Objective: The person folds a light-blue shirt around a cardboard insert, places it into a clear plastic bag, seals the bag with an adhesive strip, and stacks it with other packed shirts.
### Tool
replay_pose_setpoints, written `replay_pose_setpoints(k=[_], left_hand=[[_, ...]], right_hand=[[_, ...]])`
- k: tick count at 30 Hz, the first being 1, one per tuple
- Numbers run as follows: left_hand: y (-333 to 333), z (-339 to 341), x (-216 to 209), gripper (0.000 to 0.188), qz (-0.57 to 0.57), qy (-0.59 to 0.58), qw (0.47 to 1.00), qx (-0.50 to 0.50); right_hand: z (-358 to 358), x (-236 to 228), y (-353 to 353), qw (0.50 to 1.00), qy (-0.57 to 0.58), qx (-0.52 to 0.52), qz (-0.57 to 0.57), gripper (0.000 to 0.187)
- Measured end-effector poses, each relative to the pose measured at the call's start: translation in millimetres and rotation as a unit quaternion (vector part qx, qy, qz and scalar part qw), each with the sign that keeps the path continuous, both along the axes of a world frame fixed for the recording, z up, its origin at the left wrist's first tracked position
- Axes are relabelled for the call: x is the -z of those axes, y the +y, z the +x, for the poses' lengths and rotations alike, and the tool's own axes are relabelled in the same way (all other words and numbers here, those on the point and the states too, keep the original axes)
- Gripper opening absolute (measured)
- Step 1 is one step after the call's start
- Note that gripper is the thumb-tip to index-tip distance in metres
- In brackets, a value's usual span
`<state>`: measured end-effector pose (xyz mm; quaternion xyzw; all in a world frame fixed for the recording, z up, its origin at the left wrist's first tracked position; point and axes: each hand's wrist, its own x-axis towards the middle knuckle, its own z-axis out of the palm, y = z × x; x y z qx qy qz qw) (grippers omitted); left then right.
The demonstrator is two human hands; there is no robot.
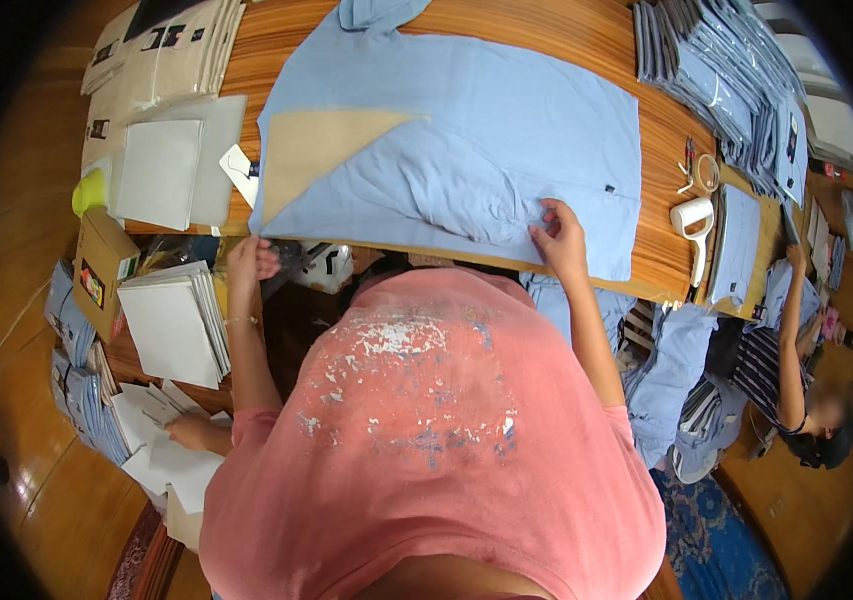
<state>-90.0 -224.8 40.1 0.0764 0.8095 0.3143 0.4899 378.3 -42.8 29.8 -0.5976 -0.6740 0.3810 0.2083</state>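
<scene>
A light blue knit garment lies spread over the table before me, its near-left part folded in rumpled layers. Beside this fold, a flat tan board shows at the left, partly covered by the cloth. At the garment's near-left corner, my left hand pinches the edge with curled fingers. My right hand rests on the cloth near the front edge, thumb and fingers apart, touching the end of the rumpled fold. A small dark label sits on the garment, right of that hand.
A white hang tag lies left of the garment. Tape roll and white-handled lint roller lie right. Bagged blue garments are stacked far right, beige packages far left. Another person's hand touches white sheets; a striped-top person works right.
</scene>
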Motion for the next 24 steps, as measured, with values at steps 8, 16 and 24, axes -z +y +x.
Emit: replay_pose_setpoints(k=[8,16,24], left_hand=[[240,7,-4,0.040,0.389,0.396,0.808,0.197],[330,26,20,0.052,0.049,0.459,0.846,0.268],[301,-20,24,0.023,0.391,0.145,0.897,0.145]], right_hand=[[48,-8,206,0.911,-0.187,-0.056,0.364,0.026],[37,-19,246,0.802,-0.547,-0.089,0.222,0.017],[103,-48,245,0.979,-0.160,-0.127,0.022,0.023]])
